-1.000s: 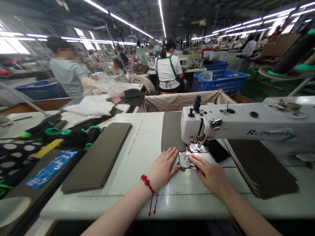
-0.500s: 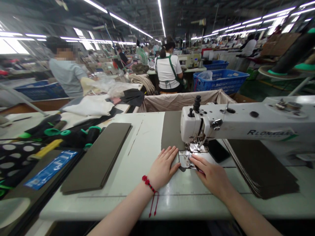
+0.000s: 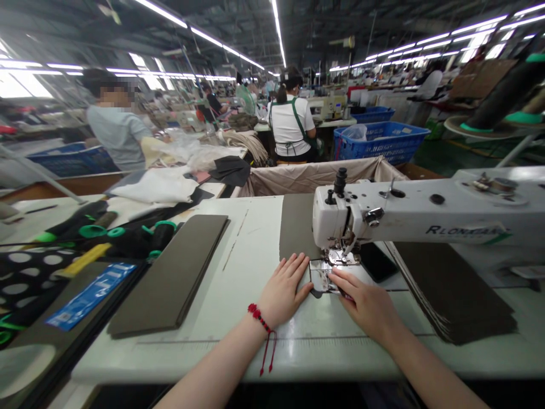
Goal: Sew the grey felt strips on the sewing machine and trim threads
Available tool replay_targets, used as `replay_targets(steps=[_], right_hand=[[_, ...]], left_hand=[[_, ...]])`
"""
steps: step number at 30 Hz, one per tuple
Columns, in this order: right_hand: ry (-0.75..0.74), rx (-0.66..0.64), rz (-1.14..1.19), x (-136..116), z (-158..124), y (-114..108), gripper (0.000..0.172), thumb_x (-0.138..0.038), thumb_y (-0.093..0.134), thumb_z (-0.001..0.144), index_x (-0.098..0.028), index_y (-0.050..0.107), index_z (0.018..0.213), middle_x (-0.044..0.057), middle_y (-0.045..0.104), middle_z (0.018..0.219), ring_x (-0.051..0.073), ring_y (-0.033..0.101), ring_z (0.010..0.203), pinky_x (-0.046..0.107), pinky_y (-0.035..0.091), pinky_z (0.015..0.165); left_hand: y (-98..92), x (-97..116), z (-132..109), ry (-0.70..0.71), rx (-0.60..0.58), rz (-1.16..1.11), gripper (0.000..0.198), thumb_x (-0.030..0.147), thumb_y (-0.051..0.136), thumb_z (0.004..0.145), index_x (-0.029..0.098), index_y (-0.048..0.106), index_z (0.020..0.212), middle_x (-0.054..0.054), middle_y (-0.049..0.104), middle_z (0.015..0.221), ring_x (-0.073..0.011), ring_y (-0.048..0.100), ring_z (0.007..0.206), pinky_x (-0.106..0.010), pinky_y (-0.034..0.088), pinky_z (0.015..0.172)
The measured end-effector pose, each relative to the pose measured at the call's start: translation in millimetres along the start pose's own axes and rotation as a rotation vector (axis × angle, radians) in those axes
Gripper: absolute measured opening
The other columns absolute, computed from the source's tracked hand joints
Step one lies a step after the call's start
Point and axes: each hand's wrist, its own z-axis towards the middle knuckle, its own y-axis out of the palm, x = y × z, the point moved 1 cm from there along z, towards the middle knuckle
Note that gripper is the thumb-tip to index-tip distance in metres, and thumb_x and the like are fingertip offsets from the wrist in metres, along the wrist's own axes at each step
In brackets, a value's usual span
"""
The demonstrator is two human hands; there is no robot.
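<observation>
My left hand (image 3: 287, 287) lies flat with fingers stretched out, its fingertips at the near edge of a dark olive fabric panel (image 3: 298, 224). The panel runs back beside and partly behind the head of a white sewing machine (image 3: 421, 210). At the metal plate (image 3: 318, 276) in front of the needle area (image 3: 340, 255), my right hand (image 3: 368, 304) has its forefinger extended onto the plate and its other fingers curled under. A small dark reddish thing (image 3: 346, 295) shows beneath those fingers; its kind is hidden.
Olive panels are stacked at left (image 3: 170, 278) and right (image 3: 455, 295) on the pale table (image 3: 238, 295). A dark phone (image 3: 378, 262) lies under the machine arm. Thread spools (image 3: 162, 236) and a blue strip (image 3: 91, 295) are far left. Co-workers sit beyond a cloth-lined bin (image 3: 293, 179).
Both hands and the panel keep the same place at the machine. The whole view has shifted very slightly.
</observation>
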Motion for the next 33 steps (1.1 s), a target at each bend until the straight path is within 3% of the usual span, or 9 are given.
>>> replay_targets(steps=[11, 20, 24, 27, 30, 33], right_hand=[[0.002, 0.005, 0.039, -2, 0, -3, 0.052, -0.017, 0.050, 0.088, -0.035, 0.046, 0.136, -0.003, 0.048, 0.143, 0.019, 0.060, 0.111, 0.034, 0.054, 0.084], [0.029, 0.014, 0.060, -5, -1, -8, 0.049, -0.019, 0.050, 0.087, -0.033, 0.050, 0.134, -0.002, 0.049, 0.141, 0.020, 0.062, 0.108, 0.035, 0.052, 0.087], [0.043, 0.025, 0.083, -6, -3, -8, 0.049, -0.020, 0.049, 0.087, -0.033, 0.050, 0.134, -0.001, 0.052, 0.139, 0.020, 0.061, 0.109, 0.036, 0.050, 0.090], [0.048, 0.044, 0.092, -7, -5, -9, 0.047, -0.019, 0.050, 0.086, -0.031, 0.054, 0.131, 0.001, 0.055, 0.136, 0.021, 0.060, 0.111, 0.035, 0.050, 0.090], [0.046, 0.061, 0.111, -6, -5, -12, 0.045, -0.018, 0.050, 0.085, -0.029, 0.056, 0.128, 0.001, 0.056, 0.134, 0.021, 0.059, 0.112, 0.036, 0.050, 0.090], [0.040, 0.077, 0.155, -5, -6, -19, 0.041, -0.017, 0.051, 0.084, -0.029, 0.060, 0.122, 0.000, 0.060, 0.130, 0.020, 0.061, 0.110, 0.034, 0.049, 0.091]], left_hand=[[2.7, 0, -1, 0.003, 0.029, 0.015, 0.053, 0.044, 0.039, 0.098, 0.026, 0.030, 0.147, -0.005, 0.034, 0.152, -0.0220, 0.028, 0.141, -0.044, 0.024, 0.116], [11.4, -4, 0, -0.016, 0.062, 0.061, 0.063, 0.048, 0.039, 0.097, 0.018, 0.022, 0.150, -0.011, 0.024, 0.156, -0.0244, 0.018, 0.144, -0.044, 0.024, 0.114], [2.2, -1, 3, -0.051, 0.086, 0.102, 0.058, 0.049, 0.038, 0.097, 0.018, 0.031, 0.146, -0.012, 0.045, 0.145, -0.0245, 0.038, 0.135, -0.044, 0.028, 0.111], [-12.1, -2, 6, -0.159, 0.129, 0.163, 0.048, 0.043, 0.029, 0.100, 0.015, 0.040, 0.138, -0.013, 0.068, 0.111, -0.0248, 0.062, 0.108, -0.046, 0.036, 0.103], [-22.5, -4, -4, -0.279, 0.154, 0.245, 0.045, 0.038, 0.030, 0.099, 0.010, 0.046, 0.132, -0.016, 0.068, 0.096, -0.0302, 0.064, 0.095, -0.050, 0.043, 0.090], [-24.8, -5, -37, -0.329, 0.139, 0.312, 0.042, 0.024, 0.038, 0.094, 0.009, 0.049, 0.131, -0.023, 0.060, 0.115, -0.0366, 0.058, 0.107, -0.055, 0.044, 0.088]])
